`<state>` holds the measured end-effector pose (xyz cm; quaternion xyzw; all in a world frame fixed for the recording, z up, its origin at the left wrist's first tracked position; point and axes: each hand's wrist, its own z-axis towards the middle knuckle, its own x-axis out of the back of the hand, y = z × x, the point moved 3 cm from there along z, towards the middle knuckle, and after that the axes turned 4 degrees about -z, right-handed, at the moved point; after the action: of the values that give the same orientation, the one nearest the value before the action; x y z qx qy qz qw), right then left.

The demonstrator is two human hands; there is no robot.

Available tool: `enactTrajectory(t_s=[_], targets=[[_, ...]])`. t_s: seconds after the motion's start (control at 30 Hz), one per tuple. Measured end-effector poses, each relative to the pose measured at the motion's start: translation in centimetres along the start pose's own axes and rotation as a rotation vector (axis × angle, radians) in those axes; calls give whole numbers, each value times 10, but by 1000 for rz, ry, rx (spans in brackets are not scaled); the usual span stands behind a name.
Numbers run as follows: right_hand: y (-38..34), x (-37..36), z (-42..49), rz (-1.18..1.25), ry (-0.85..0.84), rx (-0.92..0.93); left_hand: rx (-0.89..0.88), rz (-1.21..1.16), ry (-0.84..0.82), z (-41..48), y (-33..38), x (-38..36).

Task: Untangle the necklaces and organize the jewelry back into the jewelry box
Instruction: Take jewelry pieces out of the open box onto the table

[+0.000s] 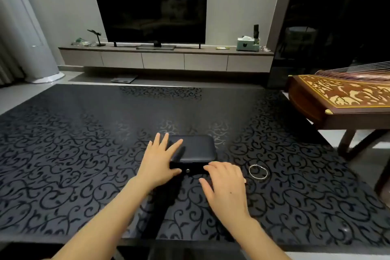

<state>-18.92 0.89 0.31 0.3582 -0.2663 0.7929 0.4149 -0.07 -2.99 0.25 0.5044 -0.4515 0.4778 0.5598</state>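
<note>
2 hands: both on the box
Box: closed dark padded leather jewelry box [193,151], mid black scroll-patterned table [84,143]
Left hand [159,160]: flat, fingers spread on lid
Right hand [226,183]: fingers uncurled, touching front edge
Bangle: thin silver bangle [257,172], just right of box

Pretty clearly someone's living room at home: there's a big flat TV [148,4], switched off, standing on a long low cabinet [164,59] against a pale wall, with a tissue box [247,44] and a little figurine [96,37] sitting on top. Up front is a glossy black table [84,154] with a swirly vine pattern, a grey curtain [19,27] hangs on the left, and a bathroom scale [124,78] lies on the floor. Off to the right there's a wooden stringed zither [341,95] on its stand, so definitely lived-in, not an office or shop.
</note>
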Motion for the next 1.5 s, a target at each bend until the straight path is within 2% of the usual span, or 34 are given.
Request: enactTrajectory(t_s=[0.1, 0.17, 0.37, 0.53, 0.6, 0.87, 1.13, 1.27, 1.37, 1.5], targets=[[-1, -28, 5, 163, -4, -143, -36, 51, -110, 25, -10, -5], [1, -48, 6, 229, -78, -240, -18, -38, -144, 36, -15, -9], [-3, -76, 10, 422, -159, -488, 29, -41, 47, 25, -4, -16], [2, -84, 16, 630, -92, -725, 68, -23, 96, 19, 11, -20], [5, -87, 19, 643, -69, -761, 60, -20, 91, 23, 12, -17], [-5, -98, 8, 559, -117, -659, 22, 0, -31, 19, 6, -17], [18, -97, 7, 876, -86, -759, -1, -14, -21, 21, 4, -19], [20, -100, 3, 921, -81, -811, -7, 50, 15, 18, 6, -22], [16, -100, 0, 774, -82, -785, 10, 109, 55, 11, 16, -29], [-4, -93, 2, 215, -25, -462, -11, 83, 37, 8, 9, -32]])
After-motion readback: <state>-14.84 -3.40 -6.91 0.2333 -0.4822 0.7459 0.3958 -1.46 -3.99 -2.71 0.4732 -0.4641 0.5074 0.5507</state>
